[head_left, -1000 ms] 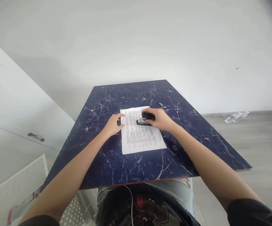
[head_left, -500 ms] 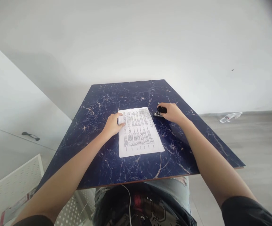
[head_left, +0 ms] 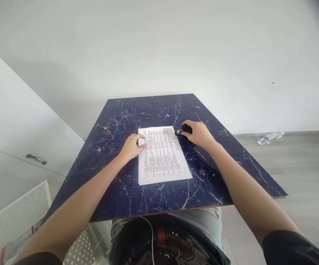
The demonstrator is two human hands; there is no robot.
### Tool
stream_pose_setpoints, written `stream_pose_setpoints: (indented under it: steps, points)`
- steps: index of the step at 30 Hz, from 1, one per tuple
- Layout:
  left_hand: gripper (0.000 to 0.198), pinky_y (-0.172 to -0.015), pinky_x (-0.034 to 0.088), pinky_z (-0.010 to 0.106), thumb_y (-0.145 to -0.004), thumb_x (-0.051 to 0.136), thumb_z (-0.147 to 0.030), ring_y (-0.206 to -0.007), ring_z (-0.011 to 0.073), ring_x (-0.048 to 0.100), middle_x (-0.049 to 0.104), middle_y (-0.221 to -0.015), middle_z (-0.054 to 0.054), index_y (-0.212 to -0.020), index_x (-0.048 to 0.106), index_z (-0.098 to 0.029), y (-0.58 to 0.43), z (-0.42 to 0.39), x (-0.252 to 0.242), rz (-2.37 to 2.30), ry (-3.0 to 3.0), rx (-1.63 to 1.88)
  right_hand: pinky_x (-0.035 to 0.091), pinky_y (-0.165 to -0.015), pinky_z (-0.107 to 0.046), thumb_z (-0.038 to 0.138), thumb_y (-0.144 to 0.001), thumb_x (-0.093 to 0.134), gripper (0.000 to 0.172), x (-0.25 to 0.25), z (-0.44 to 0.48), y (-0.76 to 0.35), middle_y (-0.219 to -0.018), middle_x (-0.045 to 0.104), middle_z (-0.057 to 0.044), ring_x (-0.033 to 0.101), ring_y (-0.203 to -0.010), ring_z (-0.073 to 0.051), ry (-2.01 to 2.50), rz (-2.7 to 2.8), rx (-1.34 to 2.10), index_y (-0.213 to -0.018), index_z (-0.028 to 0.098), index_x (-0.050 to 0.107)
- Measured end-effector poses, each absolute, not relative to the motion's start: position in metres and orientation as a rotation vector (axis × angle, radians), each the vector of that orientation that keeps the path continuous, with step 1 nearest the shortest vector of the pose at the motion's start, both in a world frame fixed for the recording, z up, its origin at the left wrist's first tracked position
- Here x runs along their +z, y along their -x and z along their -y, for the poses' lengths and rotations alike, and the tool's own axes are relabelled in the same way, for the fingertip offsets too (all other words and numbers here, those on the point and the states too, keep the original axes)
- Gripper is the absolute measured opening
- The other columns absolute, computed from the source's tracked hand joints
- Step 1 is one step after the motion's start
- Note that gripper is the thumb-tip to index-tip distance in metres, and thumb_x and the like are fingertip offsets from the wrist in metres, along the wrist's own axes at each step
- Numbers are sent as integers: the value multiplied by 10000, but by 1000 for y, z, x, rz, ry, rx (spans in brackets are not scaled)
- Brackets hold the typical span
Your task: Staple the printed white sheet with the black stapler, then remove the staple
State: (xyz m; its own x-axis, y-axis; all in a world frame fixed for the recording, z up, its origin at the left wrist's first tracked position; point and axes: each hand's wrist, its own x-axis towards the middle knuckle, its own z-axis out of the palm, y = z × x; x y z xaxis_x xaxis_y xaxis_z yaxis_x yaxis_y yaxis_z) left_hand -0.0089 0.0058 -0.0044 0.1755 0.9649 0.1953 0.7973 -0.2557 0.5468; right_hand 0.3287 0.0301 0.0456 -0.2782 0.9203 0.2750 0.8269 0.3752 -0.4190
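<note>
Printed white paper (head_left: 163, 156) lies on the dark blue marbled table (head_left: 148, 202), its lower edge showing more than one sheet. My left hand (head_left: 133, 146) grips the paper's left edge between thumb and fingers, and the edge bends up slightly there. A black stapler (head_left: 186, 129) is in my right hand (head_left: 199, 133), fingers wrapped round it from the right. Its front end is at the upper right edge of the paper; whether the sheets sit between its jaws cannot be made out.
Beyond the table stands a pale wall (head_left: 159, 55). A white cabinet with a dark handle (head_left: 36, 159) and a white perforated basket (head_left: 18, 209) are at the left. Clear plastic (head_left: 270, 138) lies on the floor at the right.
My right hand has moved a little left with the stapler, which now reaches the paper's edge. The paper has shifted very slightly left; my left hand still grips it.
</note>
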Motion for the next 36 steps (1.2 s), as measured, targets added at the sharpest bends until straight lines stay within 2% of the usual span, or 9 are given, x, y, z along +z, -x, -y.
stream_pose_setpoints:
  steps: [4, 7, 11, 17, 29, 33, 36]
  points:
    - [358, -973, 495, 426, -816, 779, -248, -1005, 249, 642, 658, -1087, 68, -1164, 695, -238, 9, -6, -4, -1668, -2124, 745, 558, -781, -411, 338, -905, 678, 227, 53, 3, -277, -1005, 752, -74, 691, -859, -219, 1158, 2289, 560, -1108, 239, 696]
    - [369, -958, 503, 414, -813, 775, -252, -980, 240, 649, 667, -1120, 63, -1170, 683, -239, 10, -6, -3, -1654, -2124, 751, 503, -708, -349, 328, -915, 671, 171, 49, 20, -245, -909, 735, -46, 656, -759, -181, 1009, 2399, 617, -1044, 218, 693]
    - [384, -947, 508, 407, -812, 776, -273, -959, 238, 648, 676, -1134, 65, -1182, 679, -237, 10, -6, -3, -1641, -2131, 777, 417, -663, -316, 305, -918, 650, 133, 42, 23, -233, -884, 714, -53, 628, -763, -191, 958, 2565, 558, -1006, 207, 658]
    - [322, -929, 521, 400, -844, 743, -294, -916, 226, 663, 691, -1106, 64, -1155, 679, -239, 12, -9, -5, -1628, -2122, 806, 320, -580, -287, 366, -958, 600, 196, 40, 19, -243, -805, 693, -36, 565, -626, -162, 1072, 2696, 603, -1095, 226, 594]
    - [236, -947, 535, 398, -874, 703, -263, -945, 213, 660, 694, -1081, 69, -1106, 695, -220, 12, -4, 0, -1629, -2072, 810, 388, -562, -295, 404, -959, 612, 191, 45, 25, -281, -797, 707, -44, 606, -628, -171, 1168, 2684, 637, -1025, 226, 603]
    - [237, -951, 538, 398, -878, 702, -262, -953, 211, 663, 694, -1091, 70, -1112, 687, -222, 13, -3, 1, -1621, -2056, 816, 431, -564, -312, 436, -960, 606, 234, 45, 34, -322, -822, 728, -54, 640, -629, -185, 1294, 2602, 688, -1072, 231, 629]
    - [235, -954, 536, 406, -886, 694, -273, -964, 217, 664, 694, -1101, 77, -1116, 683, -223, 13, -3, 2, -1626, -2045, 803, 457, -555, -329, 490, -962, 583, 334, 45, 40, -358, -866, 750, -63, 662, -626, -201, 1378, 2550, 758, -1178, 244, 648]
